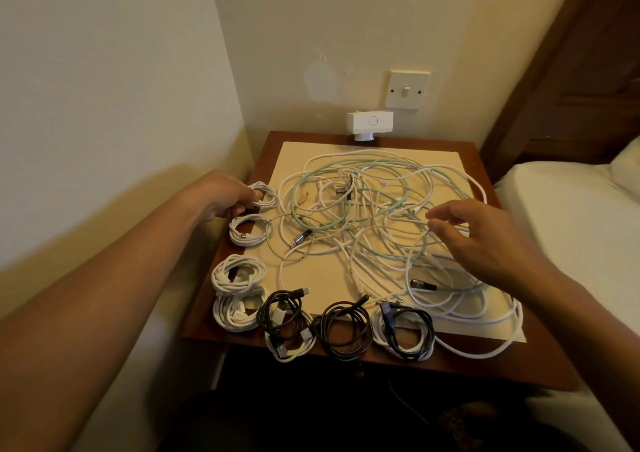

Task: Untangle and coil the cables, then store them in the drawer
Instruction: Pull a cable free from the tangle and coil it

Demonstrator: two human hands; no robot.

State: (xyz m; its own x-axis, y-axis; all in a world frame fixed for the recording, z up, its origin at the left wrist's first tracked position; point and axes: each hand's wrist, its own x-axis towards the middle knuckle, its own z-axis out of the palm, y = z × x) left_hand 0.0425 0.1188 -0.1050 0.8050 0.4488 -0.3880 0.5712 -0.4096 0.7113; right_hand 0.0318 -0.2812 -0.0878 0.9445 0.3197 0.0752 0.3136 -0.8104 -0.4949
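Observation:
A tangle of white and pale green cables point(367, 216) sprawls over a cream mat point(322, 278) on a small brown bedside table point(474, 361). Several coiled cables lie along the table's left and front edges: white coils point(251, 232) point(239, 273), a black coil point(282, 308) and another black coil point(343, 328). My left hand point(227, 197) grips a small white coil point(265, 195) at the mat's far left corner. My right hand point(481, 237) hovers over the right side of the tangle with fingers spread, holding nothing. No drawer is visible.
A white adapter block point(370, 122) sits at the table's back edge below a wall switch point(408, 89). A wall runs close along the left. A bed with white bedding point(568, 216) borders the table on the right.

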